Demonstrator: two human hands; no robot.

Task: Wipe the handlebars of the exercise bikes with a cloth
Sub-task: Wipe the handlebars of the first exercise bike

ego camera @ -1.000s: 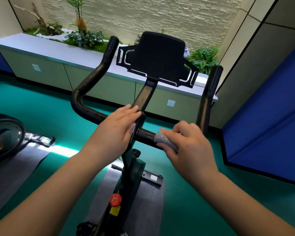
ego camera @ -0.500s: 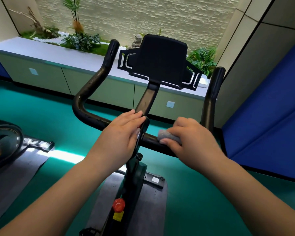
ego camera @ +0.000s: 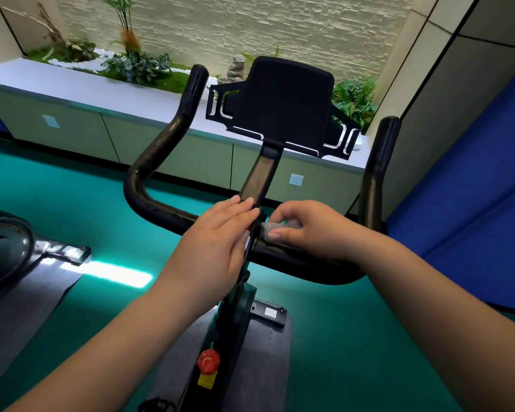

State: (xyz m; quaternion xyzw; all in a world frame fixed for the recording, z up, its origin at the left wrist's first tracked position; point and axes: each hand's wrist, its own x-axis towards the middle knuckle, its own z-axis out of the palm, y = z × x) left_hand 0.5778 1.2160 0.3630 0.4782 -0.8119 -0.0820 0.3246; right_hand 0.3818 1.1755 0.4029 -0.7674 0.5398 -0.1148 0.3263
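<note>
The right hand [ego camera: 312, 230] curls its fingers and thumb round a small grey folded cloth [ego camera: 275, 230] and presses it onto the cross bar of the black, curved, padded handlebars [ego camera: 161, 150] of the exercise bike, just right of the central stem. The cloth sits between the thumb and the bar, its grey end showing beside the stem, touching the bar. The left hand [ego camera: 217, 245] lies flat with its fingers straight and close together, resting on the bar and against the black upright stem [ego camera: 260, 176] at the middle; it grips nothing. The two hands are just beside each other, with only the stem between them. Above them the stem carries a black plastic tablet holder [ego camera: 283, 108] with white-edged slots. Both horns of the handlebars rise upward, one at the left, one at the right. Lower on the dark green bike frame [ego camera: 238, 310] sits a red round knob [ego camera: 208, 361] above a yellow label. The bike stands on a grey mat [ego camera: 265, 370] laid on the teal floor [ego camera: 57, 185]. Behind runs a long pale cabinet [ego camera: 81, 126] with green plants [ego camera: 137, 65] before a stone wall, and a blue padded panel [ego camera: 473, 188] stands at the right.
</note>
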